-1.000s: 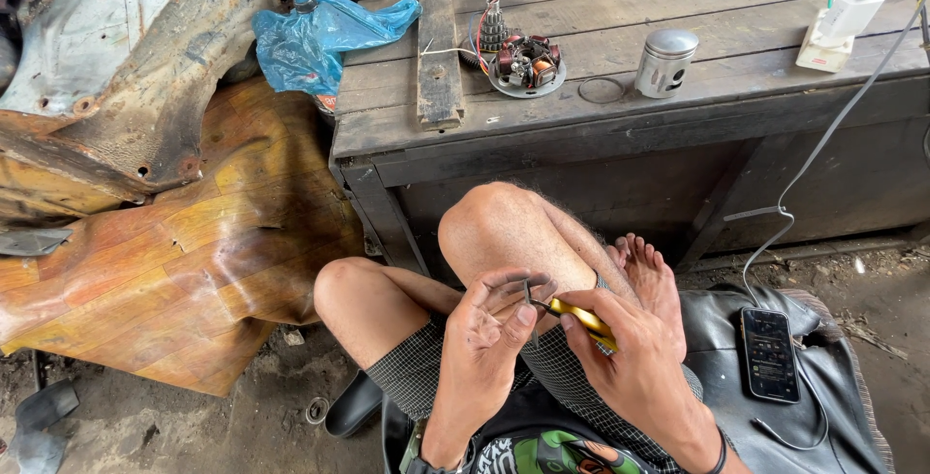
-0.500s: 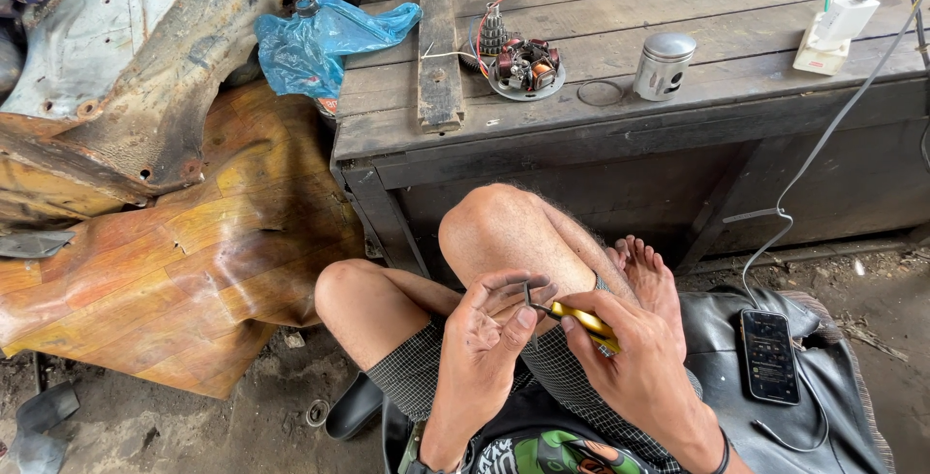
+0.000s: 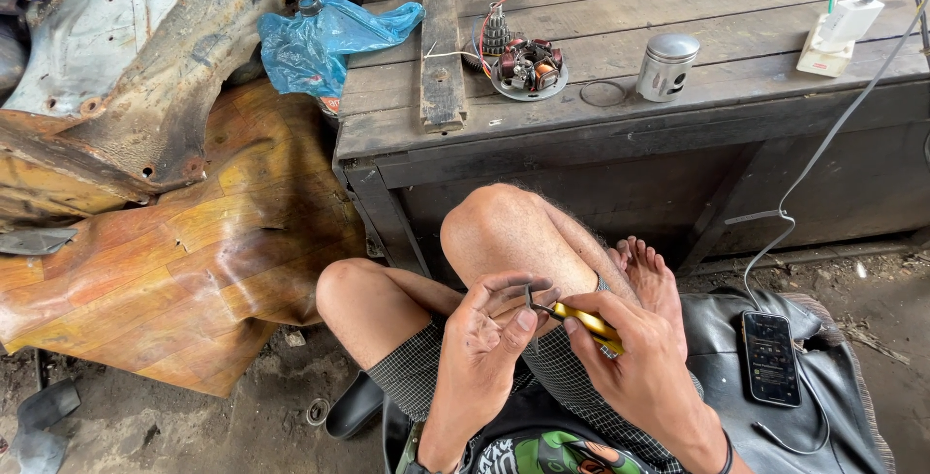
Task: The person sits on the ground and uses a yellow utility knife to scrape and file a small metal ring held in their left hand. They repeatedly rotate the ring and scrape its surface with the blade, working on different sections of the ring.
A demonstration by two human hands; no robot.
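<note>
Seated low before the tabletop [image 3: 620, 125], the person braces work over the knees: left hand [image 3: 489, 338] pinches a small dark part [image 3: 531, 302], while right hand [image 3: 639, 367] clamps yellow-handled pliers [image 3: 581, 321] onto it.

Left hand [image 3: 489, 343] pinched a thin wire [image 3: 531, 311], right hand [image 3: 635, 363] gripped yellow-handled pliers [image 3: 586, 323] at it, wooden bench [image 3: 678, 106] carried a piston [image 3: 667, 66], phone [image 3: 770, 358] lay beside.
</note>
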